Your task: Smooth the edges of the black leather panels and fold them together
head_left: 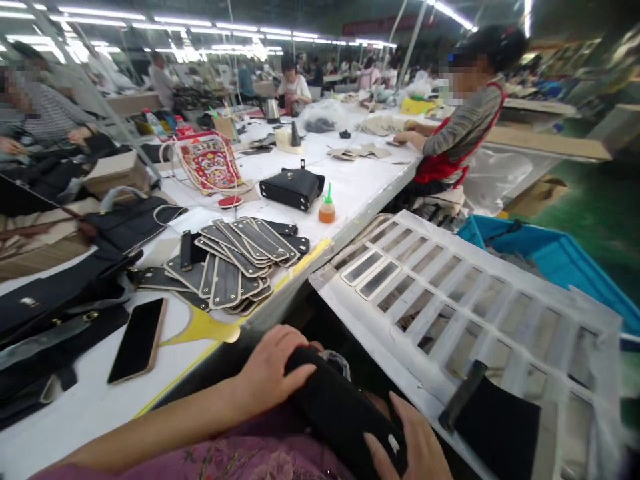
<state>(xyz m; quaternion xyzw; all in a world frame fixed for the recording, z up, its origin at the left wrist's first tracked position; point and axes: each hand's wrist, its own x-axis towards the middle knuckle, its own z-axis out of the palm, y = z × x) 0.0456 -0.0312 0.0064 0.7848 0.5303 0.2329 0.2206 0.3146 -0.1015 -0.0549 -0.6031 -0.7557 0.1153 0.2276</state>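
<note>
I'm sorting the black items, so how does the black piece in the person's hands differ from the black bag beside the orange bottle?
The black piece is gripped by the left hand, with the right hand at its near end; the black bag rests on the white table.
The black bag shows small round studs; the black piece shows none, only a small pale patch.
Both are black.

Strip lights (183, 21), a worktable (355, 172), piled panels (226, 285) and distant, seemingly seated workers (295, 87) show a factory workshop.
</note>
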